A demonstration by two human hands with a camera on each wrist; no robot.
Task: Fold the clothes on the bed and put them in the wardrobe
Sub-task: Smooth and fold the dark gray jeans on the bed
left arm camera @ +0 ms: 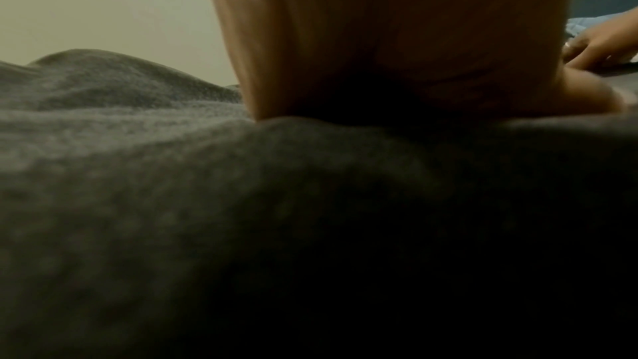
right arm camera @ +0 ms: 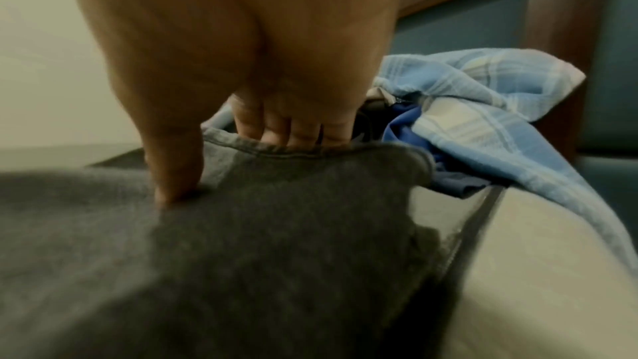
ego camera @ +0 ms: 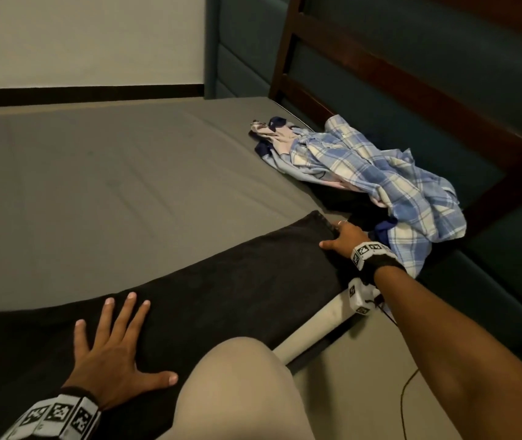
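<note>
my left hand (ego camera: 117,354) lies flat with fingers spread on the dark garment (ego camera: 209,281), a soft, fuzzy knit laid in a long band along the near edge of the bed (ego camera: 94,173) with its smooth grey sheet. my right hand (ego camera: 344,238) pinches the garment's stitched hem, thumb on top, fingers curled under. just beyond, a crumpled blue plaid shirt (ego camera: 380,173) heaps beside the footboard (ego camera: 412,100).

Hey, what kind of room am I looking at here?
Most likely a bedroom: a bed with a grey sheet, a dark wooden headboard at its end, and a loose pile of clothes waiting to be folded.
</note>
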